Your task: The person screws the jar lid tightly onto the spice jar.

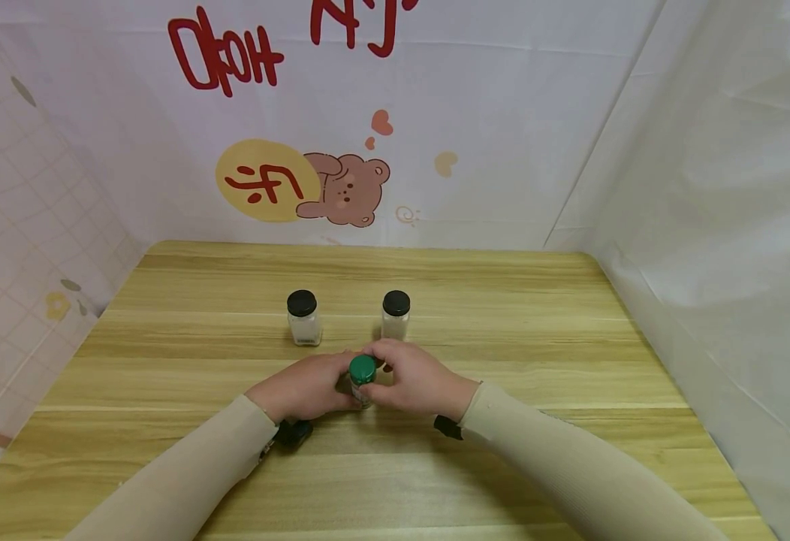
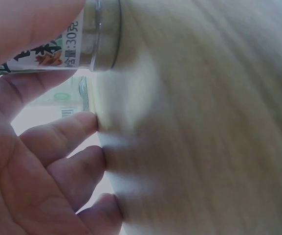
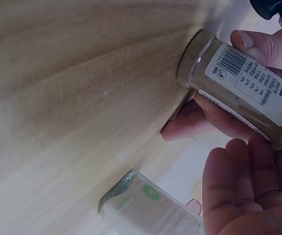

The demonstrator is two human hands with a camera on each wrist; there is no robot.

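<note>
A spice jar with a green lid (image 1: 363,369) stands upright between my two hands, filled with brownish powder behind a white label (image 3: 253,78). My left hand (image 1: 310,385) grips its body low down, thumb on one side and index finger on the other. From the other side my right hand (image 1: 418,379) pinches the jar near its lid with thumb and forefinger; its other fingers (image 3: 219,171) are loosely bent. The jar's base (image 2: 106,36) is at the tabletop; whether it touches, I cannot tell.
Two clear jars with black lids stand behind the hands on the wooden table (image 1: 537,315): one jar (image 1: 305,327) at the left, the other jar (image 1: 395,324) just beyond my right hand. White printed cloth (image 1: 503,98) walls the back and sides.
</note>
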